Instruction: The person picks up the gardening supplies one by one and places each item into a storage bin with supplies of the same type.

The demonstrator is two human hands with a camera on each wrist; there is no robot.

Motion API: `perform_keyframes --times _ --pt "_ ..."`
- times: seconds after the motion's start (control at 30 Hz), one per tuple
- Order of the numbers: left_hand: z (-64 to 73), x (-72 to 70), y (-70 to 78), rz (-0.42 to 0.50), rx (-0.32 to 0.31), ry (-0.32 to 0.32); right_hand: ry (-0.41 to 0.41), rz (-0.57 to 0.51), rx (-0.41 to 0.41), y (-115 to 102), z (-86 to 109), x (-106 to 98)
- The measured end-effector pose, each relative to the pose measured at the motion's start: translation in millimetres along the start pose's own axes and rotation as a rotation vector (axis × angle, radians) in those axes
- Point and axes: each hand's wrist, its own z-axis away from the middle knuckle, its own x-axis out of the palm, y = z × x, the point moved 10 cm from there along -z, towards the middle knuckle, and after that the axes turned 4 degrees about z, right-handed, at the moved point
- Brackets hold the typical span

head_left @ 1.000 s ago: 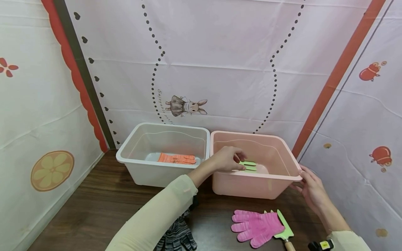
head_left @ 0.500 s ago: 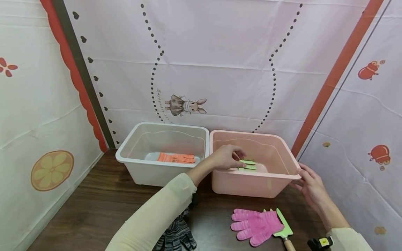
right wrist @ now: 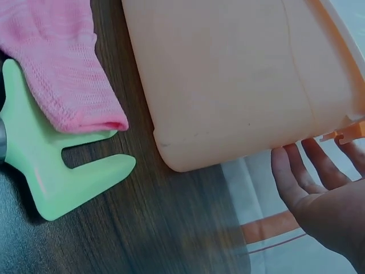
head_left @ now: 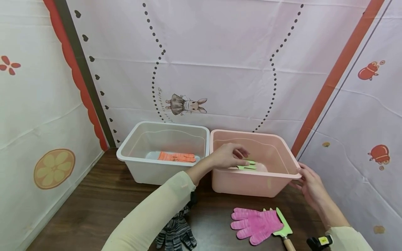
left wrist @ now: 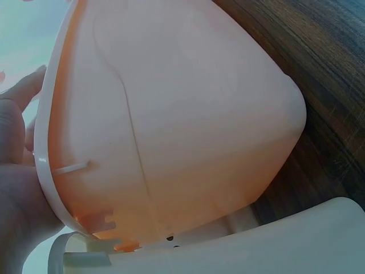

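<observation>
The rim of the pink bin [head_left: 245,184] is grasped at its right end by the grip of the right hand [head_left: 312,188]. The left hand [head_left: 229,156] is placed over the green prongs [head_left: 248,167] inside that bin; whether they are pinched by its grip cannot be told. An orange glove [head_left: 176,157] is contained in the white bin [head_left: 157,170] just beside. On the tabletop [head_left: 88,209], a wooden-handled green tool [head_left: 285,230] is partly covered by a pink glove [head_left: 255,225].

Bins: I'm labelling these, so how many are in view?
2: the white bin on the left and the pink bin beside it, with the right hand at its right end. Any nested underneath would not show.
</observation>
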Motion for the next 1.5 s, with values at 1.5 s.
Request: perform_keyframes --times 1.5 --pt "29.5 51.2 101.1 0.033 0.303 -0.165 -0.045 -0.036 0.021 -1 -1.4 -1"
